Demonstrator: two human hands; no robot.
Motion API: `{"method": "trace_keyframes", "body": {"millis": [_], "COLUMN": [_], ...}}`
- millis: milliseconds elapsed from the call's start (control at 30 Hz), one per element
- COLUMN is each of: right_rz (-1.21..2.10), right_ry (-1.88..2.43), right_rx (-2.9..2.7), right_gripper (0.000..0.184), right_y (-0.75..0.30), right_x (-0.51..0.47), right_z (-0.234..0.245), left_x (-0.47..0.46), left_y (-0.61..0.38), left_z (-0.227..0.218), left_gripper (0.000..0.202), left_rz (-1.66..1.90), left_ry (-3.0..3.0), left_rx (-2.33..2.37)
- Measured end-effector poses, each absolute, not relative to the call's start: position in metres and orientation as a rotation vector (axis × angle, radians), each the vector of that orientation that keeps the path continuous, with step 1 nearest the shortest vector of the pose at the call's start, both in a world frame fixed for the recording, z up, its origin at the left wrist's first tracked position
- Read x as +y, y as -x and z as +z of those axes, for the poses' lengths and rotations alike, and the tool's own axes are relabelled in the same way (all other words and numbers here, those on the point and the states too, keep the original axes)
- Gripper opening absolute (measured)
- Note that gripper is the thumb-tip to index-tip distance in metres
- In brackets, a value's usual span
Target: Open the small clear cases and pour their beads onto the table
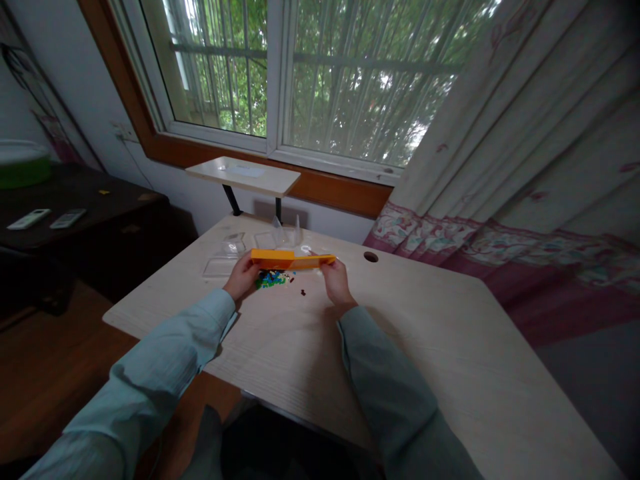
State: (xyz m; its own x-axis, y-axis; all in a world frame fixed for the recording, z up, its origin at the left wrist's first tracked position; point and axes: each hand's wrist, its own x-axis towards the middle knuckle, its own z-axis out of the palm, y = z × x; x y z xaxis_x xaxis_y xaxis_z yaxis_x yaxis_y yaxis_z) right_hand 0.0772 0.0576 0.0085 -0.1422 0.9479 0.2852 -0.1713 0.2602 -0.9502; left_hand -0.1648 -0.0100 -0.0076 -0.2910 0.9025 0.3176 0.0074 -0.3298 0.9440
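Both hands hold up a long, thin orange box (pixel 273 259) above the table, or a folded card of that shape; its exact kind is hard to tell. Its left end is pinched by my left hand (pixel 243 275). At the other end, the fingers of my right hand (pixel 336 279) close round the edge. Just below it lies a heap of small blue, green and black pieces (pixel 271 280), which look like toy bricks. A few dark brown pieces (pixel 303 292) lie apart, to the right of the heap.
Clear plastic trays and packaging (pixel 233 245) stand behind and left of the hands. A raised shelf (pixel 245 175) rises at the table's (pixel 415 320) back, below the window. The table top has a round hole (pixel 371 257). Two remote controls (pixel 68 219) lie on a dark side table.
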Motion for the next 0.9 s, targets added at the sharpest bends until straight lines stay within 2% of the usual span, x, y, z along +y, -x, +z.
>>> {"method": "trace_keyframes", "body": {"millis": [300, 567, 767, 900], "right_rz": [1.048, 0.946, 0.664, 0.763], "right_ry": [0.754, 0.878, 0.961, 0.894], "right_rx": [-1.518, -1.62, -1.658, -1.602], "right_gripper": [0.028, 0.038, 0.033, 0.033], "right_y": [-0.082, -0.083, -0.08, -0.076], "right_x": [0.057, 0.059, 0.041, 0.03], "right_z": [0.023, 0.013, 0.04, 0.057], "left_x": [-0.01, -0.012, -0.014, -0.019], "left_y": [0.169, 0.169, 0.161, 0.152], "left_z": [-0.002, 0.003, 0.008, 0.016], "left_gripper": [0.028, 0.03, 0.04, 0.046], "left_rz": [1.794, 1.865, 1.836, 1.754], "left_ry": [-1.365, -1.383, -1.34, -1.42], "left_rx": [1.277, 1.276, 1.217, 1.096]}}
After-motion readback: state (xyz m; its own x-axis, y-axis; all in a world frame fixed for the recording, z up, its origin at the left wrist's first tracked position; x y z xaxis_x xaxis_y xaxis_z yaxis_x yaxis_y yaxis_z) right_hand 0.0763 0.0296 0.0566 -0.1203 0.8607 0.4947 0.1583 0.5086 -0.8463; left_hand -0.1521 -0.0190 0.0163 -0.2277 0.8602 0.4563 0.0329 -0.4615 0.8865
